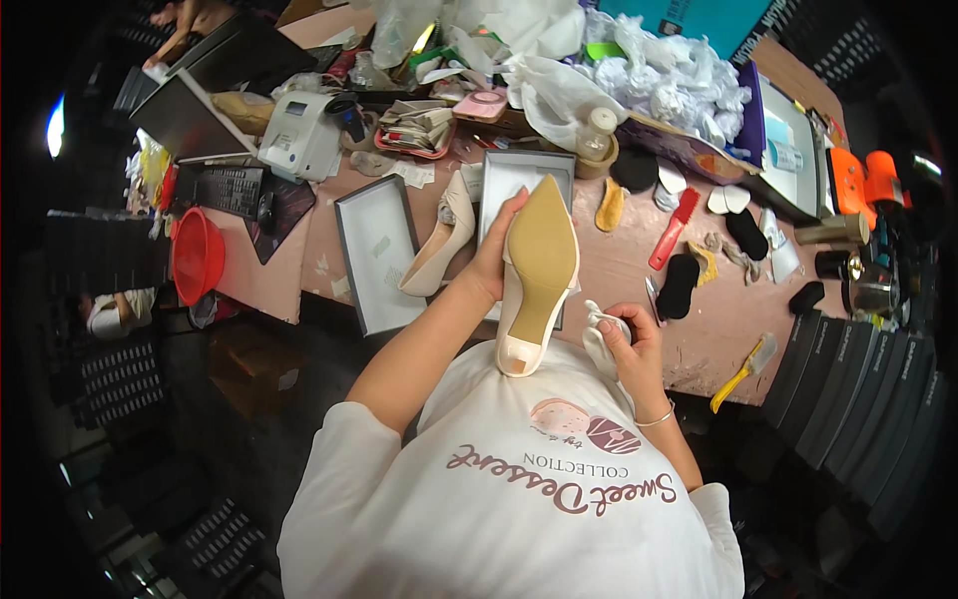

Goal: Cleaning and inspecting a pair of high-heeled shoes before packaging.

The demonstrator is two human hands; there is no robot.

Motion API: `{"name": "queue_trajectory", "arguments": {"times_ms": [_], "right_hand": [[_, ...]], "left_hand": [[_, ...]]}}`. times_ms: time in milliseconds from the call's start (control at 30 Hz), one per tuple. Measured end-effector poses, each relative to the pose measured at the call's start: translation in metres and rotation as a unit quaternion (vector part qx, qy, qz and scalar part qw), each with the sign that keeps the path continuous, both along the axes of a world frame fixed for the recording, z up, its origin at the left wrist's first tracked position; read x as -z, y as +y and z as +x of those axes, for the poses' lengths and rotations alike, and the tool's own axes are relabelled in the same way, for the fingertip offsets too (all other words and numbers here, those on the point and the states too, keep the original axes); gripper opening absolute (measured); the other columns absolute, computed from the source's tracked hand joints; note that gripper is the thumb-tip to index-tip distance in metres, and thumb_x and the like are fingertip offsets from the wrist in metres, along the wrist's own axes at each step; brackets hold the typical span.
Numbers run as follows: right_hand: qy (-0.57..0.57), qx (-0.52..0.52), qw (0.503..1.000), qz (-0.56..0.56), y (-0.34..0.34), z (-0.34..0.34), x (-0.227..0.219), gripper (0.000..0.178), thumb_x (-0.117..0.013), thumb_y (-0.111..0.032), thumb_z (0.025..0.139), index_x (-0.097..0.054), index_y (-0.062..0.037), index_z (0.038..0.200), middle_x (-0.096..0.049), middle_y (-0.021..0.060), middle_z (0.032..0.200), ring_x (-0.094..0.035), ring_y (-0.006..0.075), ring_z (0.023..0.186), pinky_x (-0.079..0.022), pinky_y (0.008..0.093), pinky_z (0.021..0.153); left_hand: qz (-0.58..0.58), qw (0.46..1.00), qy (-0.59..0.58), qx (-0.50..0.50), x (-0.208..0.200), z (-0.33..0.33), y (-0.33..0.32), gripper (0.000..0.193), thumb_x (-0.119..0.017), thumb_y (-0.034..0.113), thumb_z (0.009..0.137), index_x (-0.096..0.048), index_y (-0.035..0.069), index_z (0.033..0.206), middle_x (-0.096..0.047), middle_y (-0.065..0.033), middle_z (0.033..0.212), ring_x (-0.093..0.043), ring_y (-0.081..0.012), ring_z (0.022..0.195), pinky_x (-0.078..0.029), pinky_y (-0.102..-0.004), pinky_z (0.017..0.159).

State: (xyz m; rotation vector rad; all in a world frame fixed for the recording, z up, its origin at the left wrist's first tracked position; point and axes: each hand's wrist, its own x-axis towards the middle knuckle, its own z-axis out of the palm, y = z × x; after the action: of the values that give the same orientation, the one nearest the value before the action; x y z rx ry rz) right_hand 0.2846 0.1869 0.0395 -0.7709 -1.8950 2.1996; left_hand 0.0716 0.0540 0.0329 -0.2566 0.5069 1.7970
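A pale high-heeled shoe [540, 262] is turned with its tan sole facing me and its pointed toe away. My left hand [491, 248] grips it by the left side near the front; most of the fingers are hidden behind it. A crumpled white cloth [597, 339] is pinched in my right hand [636, 351], to the right of the heel and apart from the shoe. The matching pale shoe [441, 245] rests on the table between a grey-edged box lid [374, 225] and an open shoebox [529, 160], which is partly covered by the held shoe.
Black pads [679, 285], a red brush [674, 230] and a yellow-handled brush [743, 374] lie to the right. Dark shoeboxes [848, 384] are stacked at the right edge. Crumpled white paper [669, 80] fills a box at the back. A red basin [198, 257] stands left, near a keyboard [228, 190].
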Motion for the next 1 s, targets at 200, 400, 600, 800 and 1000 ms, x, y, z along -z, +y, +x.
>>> {"name": "queue_trajectory", "arguments": {"times_ms": [200, 400, 600, 800, 1000], "right_hand": [[0.02, -0.011, 0.999, 0.032, -0.002, 0.005, -0.005, 0.015, -0.069, -0.01, 0.091, -0.06, -0.0023, 0.1, -0.063, 0.0004, 0.091, -0.056, 0.0065, 0.082, -0.046, 0.0214, 0.073], [0.036, -0.046, 0.994, 0.096, -0.007, 0.01, -0.016, 0.016, -0.069, -0.009, 0.09, -0.06, -0.0013, 0.099, -0.063, 0.0031, 0.092, -0.056, 0.0091, 0.082, -0.046, 0.0234, 0.074], [0.087, -0.085, 0.978, 0.172, -0.013, 0.012, -0.041, 0.018, -0.072, -0.007, 0.085, -0.062, -0.0005, 0.099, -0.062, 0.0076, 0.093, -0.056, 0.0131, 0.078, -0.046, 0.0256, 0.071], [0.286, -0.268, 0.849, 0.354, -0.026, -0.015, -0.082, 0.027, -0.072, -0.007, 0.078, -0.067, -0.0027, 0.104, -0.062, 0.0102, 0.096, -0.06, 0.0216, 0.08, -0.049, 0.0322, 0.066], [0.288, -0.334, 0.791, 0.424, -0.029, -0.023, -0.085, 0.033, -0.067, -0.007, 0.072, -0.066, -0.0014, 0.105, -0.061, 0.0109, 0.095, -0.061, 0.026, 0.081, -0.05, 0.0355, 0.066]], "left_hand": [[0.023, 0.998, 0.052, 0.033, 0.011, 0.003, 0.007, 0.069, -0.041, 0.06, 0.095, -0.06, -0.002, 0.116, -0.069, -0.0173, 0.093, -0.07, -0.0267, 0.08, -0.058, -0.0381, 0.075], [0.038, 0.998, 0.041, 0.026, -0.016, 0.012, 0.007, 0.061, -0.046, 0.055, 0.096, -0.062, 0.0, 0.114, -0.07, -0.0114, 0.093, -0.07, -0.0194, 0.081, -0.058, -0.0325, 0.072], [0.032, 0.998, 0.046, 0.026, -0.017, 0.013, 0.007, 0.055, -0.048, 0.054, 0.096, -0.063, 0.004, 0.111, -0.069, -0.0078, 0.096, -0.068, -0.0157, 0.08, -0.057, -0.0299, 0.072], [0.01, 0.999, 0.041, 0.023, -0.019, 0.016, 0.012, 0.044, -0.053, 0.052, 0.094, -0.061, 0.011, 0.11, -0.067, -0.0022, 0.091, -0.066, -0.0109, 0.076, -0.056, -0.028, 0.068], [0.011, 1.0, 0.004, -0.005, 0.003, 0.019, 0.002, 0.042, -0.054, 0.052, 0.093, -0.063, 0.012, 0.103, -0.068, -0.0025, 0.088, -0.067, -0.0129, 0.076, -0.056, -0.0288, 0.068]]}}
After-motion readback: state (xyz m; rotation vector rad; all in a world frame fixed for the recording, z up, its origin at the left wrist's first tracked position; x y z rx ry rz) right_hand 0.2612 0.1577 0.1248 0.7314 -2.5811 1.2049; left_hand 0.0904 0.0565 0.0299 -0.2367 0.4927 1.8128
